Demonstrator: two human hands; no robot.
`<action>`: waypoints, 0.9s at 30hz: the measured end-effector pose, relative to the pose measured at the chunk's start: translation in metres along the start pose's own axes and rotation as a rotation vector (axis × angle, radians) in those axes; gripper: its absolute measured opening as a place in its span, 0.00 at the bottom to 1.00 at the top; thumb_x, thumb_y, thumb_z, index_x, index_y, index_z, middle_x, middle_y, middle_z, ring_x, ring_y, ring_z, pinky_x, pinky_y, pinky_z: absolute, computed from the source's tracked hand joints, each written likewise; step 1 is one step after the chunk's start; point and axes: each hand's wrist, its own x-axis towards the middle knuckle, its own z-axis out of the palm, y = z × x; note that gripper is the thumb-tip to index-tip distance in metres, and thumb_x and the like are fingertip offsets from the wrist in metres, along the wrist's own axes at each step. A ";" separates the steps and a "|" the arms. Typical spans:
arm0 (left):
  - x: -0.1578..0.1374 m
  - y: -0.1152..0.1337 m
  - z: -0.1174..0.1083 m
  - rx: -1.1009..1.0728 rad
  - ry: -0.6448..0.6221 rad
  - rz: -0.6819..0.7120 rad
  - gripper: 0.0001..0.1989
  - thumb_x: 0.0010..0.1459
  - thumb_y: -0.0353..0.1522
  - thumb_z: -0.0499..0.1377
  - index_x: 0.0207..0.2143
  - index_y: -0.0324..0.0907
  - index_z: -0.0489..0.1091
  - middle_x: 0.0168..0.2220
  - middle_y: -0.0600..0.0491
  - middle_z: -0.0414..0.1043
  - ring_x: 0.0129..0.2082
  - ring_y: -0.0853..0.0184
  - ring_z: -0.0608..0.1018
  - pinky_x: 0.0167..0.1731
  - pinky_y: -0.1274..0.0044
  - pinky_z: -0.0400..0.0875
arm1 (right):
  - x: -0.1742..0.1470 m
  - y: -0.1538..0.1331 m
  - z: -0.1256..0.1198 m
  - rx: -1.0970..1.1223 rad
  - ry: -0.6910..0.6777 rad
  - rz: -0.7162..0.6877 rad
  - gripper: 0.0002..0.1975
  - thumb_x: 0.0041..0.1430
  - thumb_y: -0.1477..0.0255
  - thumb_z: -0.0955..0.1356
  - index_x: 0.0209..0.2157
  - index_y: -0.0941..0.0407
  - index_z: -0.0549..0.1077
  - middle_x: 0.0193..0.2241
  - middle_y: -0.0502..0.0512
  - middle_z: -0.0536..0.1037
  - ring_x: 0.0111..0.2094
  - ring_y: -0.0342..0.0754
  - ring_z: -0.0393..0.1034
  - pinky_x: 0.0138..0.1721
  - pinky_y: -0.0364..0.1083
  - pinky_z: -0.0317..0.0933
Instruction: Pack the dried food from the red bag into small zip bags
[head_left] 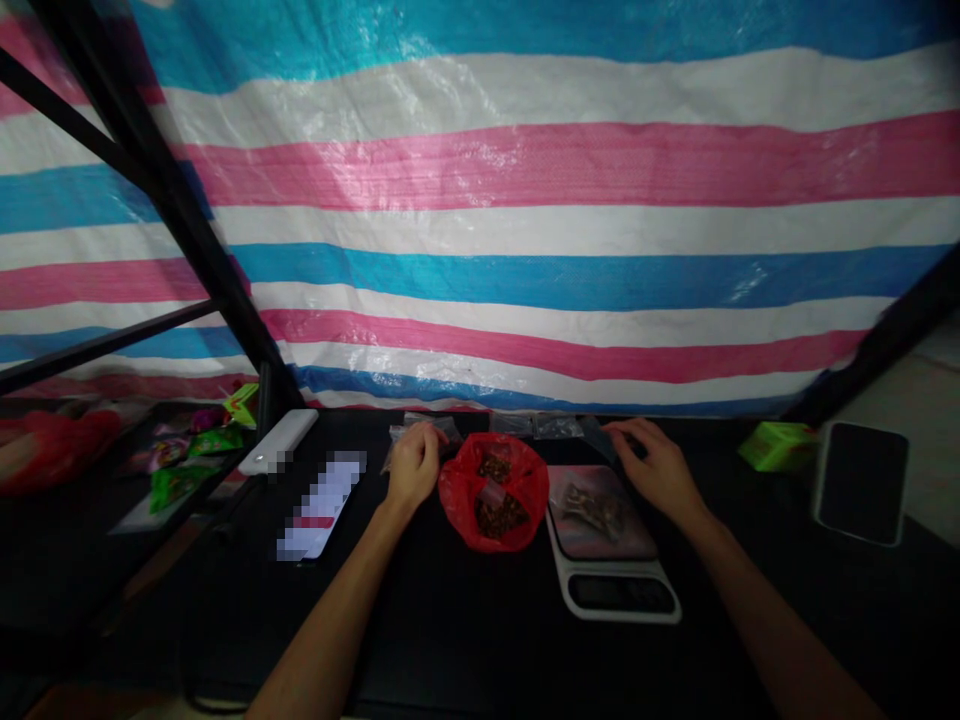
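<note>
My left hand (415,465) is closed, fingers curled over small clear plastic bags (448,428) at the back of the black table. On the right, my right hand (656,462) reaches behind the scale, its fingertips closed on the edge of a clear plastic bag (598,440). Between the hands sits an open red plastic bag (457,505) holding brown, grainy pieces (499,515). Beside it is a white kitchen scale (577,605), its display dark. A filled clear packet (592,505) with brownish contents lies on the scale's platform.
Several flat clear bags (555,427) lie along the back edge. A phone (330,505) and a white device (281,440) are at left. At right are a green box (778,445) and a white-framed dark panel (862,482). Striped sheeting (525,230) hangs behind; a black frame post (225,250) stands left.
</note>
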 end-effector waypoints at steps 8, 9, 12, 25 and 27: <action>0.000 0.008 -0.003 -0.012 0.017 0.033 0.26 0.73 0.37 0.43 0.27 0.42 0.72 0.27 0.51 0.72 0.32 0.64 0.76 0.36 0.72 0.68 | -0.005 -0.053 -0.013 0.218 -0.406 -0.039 0.18 0.66 0.62 0.68 0.55 0.50 0.75 0.48 0.58 0.78 0.48 0.56 0.74 0.50 0.55 0.68; 0.000 0.012 -0.004 -0.017 0.026 0.043 0.26 0.74 0.37 0.43 0.27 0.42 0.73 0.29 0.50 0.72 0.33 0.63 0.76 0.38 0.72 0.69 | -0.007 -0.062 -0.013 0.182 -0.465 -0.074 0.20 0.63 0.63 0.70 0.56 0.49 0.75 0.50 0.58 0.78 0.50 0.57 0.73 0.52 0.56 0.67; -0.001 0.027 -0.005 -0.043 0.001 0.095 0.21 0.73 0.37 0.45 0.37 0.43 0.76 0.44 0.45 0.76 0.49 0.59 0.77 0.52 0.67 0.70 | -0.012 -0.080 -0.008 0.060 -0.562 -0.133 0.17 0.61 0.65 0.72 0.51 0.48 0.78 0.47 0.57 0.79 0.48 0.57 0.72 0.52 0.58 0.65; -0.010 0.049 0.003 -0.205 -0.631 0.107 0.22 0.48 0.16 0.51 0.40 0.44 0.75 0.42 0.50 0.75 0.40 0.64 0.79 0.41 0.74 0.74 | -0.012 -0.090 -0.013 0.400 -0.236 -0.017 0.12 0.65 0.67 0.69 0.28 0.52 0.65 0.35 0.52 0.69 0.39 0.50 0.68 0.41 0.48 0.65; -0.008 0.057 -0.001 -0.162 -0.543 0.134 0.20 0.51 0.18 0.54 0.41 0.45 0.75 0.47 0.48 0.73 0.46 0.60 0.77 0.49 0.69 0.72 | -0.013 -0.102 -0.005 0.466 -0.210 0.015 0.13 0.65 0.67 0.69 0.28 0.52 0.64 0.37 0.53 0.70 0.39 0.50 0.68 0.42 0.48 0.65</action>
